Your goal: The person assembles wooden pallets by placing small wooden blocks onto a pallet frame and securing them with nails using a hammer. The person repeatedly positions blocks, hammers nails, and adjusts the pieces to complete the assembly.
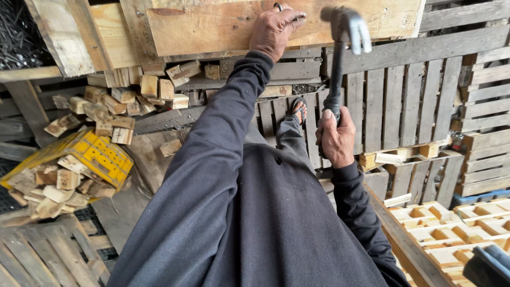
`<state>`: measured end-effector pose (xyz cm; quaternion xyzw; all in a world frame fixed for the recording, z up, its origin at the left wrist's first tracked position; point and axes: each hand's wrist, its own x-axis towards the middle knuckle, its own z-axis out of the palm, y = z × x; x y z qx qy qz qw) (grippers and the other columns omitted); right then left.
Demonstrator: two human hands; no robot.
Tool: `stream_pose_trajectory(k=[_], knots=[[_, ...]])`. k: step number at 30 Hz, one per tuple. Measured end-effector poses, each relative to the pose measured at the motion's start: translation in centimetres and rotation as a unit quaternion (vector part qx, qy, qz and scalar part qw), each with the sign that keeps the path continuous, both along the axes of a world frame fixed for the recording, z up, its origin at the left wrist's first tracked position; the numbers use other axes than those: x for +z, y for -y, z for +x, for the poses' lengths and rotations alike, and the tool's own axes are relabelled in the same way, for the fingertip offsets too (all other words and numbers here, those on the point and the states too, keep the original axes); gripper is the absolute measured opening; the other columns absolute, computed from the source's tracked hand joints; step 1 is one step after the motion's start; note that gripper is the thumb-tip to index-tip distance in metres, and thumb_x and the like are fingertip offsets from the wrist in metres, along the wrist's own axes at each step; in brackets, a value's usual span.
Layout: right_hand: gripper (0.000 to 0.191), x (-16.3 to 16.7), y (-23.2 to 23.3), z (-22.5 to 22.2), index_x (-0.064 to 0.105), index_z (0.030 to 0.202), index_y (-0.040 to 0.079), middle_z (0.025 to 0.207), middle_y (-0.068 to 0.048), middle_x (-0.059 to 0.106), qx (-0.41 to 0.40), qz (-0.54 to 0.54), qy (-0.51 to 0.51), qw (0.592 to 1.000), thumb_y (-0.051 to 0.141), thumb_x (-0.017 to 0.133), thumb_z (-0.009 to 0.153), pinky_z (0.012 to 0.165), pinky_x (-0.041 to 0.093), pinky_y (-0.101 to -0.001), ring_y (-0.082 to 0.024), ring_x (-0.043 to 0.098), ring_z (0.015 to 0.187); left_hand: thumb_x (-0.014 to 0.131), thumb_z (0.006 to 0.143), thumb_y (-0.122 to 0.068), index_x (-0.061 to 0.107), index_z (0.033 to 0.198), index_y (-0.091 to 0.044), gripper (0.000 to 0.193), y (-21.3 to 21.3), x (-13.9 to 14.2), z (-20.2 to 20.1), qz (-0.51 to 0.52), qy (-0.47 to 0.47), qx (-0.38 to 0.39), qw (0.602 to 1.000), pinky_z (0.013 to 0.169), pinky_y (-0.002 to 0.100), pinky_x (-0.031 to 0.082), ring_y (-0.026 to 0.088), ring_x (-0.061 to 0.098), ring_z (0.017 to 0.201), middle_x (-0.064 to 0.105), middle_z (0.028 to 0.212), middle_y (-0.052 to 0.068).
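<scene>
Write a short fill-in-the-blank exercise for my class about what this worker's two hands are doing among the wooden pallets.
1. The right hand holds a dark metal claw ____ by its handle.
2. The left hand rests on a pale wooden ____ at the top.
3. Small wooden blocks lie heaped on a tilted ____ plastic crate.
4. Both arms wear dark ____ sleeves.

Missing words: hammer; plank; yellow; long
</scene>
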<state>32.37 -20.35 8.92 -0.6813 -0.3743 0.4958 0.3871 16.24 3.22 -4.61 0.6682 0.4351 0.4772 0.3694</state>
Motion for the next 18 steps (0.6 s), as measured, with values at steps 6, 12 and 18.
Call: stream_pose_trajectory(k=[6, 12, 18], knots=[[0.034, 0.8, -2.0, -0.2, 0.049, 0.106, 0.006, 0.072, 0.002, 0.054, 0.07, 0.034, 0.03, 0.996, 0.039, 0.054, 0.111, 0.049, 0.047, -0.0228, -0.006, 0.054, 0.057, 0.085, 0.085, -0.012, 0.082, 0.101, -0.013, 0.016, 0.1, -0.3, 0.0, -0.029, -0.02, 0.0, 0.999, 0.072, 0.028, 0.062, 0.014, 0.074, 0.078, 0.079, 0.091, 0.004], [0.034, 4.1, -1.8, -0.5, 0.054, 0.112, 0.005, 0.076, 0.0, 0.057, 0.038, -0.013, 0.017, 0.999, 0.039, 0.055, 0.109, 0.048, 0.048, -0.0255, -0.007, 0.054, 0.058, 0.077, 0.091, -0.02, 0.079, 0.107, -0.01, 0.019, -0.5, -0.9, -0.3, 0.007, 0.012, 0.003, 1.0, 0.076, 0.03, 0.063, 0.016, 0.075, 0.084, 0.079, 0.097, 0.007], [0.043, 3.9, -1.9, 0.5, 0.054, 0.122, 0.006, 0.088, -0.005, 0.06, 0.053, 0.285, -0.136, 0.948, 0.043, 0.068, 0.105, 0.053, 0.05, -0.0251, -0.01, 0.056, 0.062, 0.054, 0.109, -0.026, 0.065, 0.121, -0.008, 0.024, -3.5, -1.1, 0.6, -0.018, 0.118, 0.221, 0.968, 0.074, 0.03, 0.066, 0.02, 0.078, 0.083, 0.077, 0.1, 0.008]])
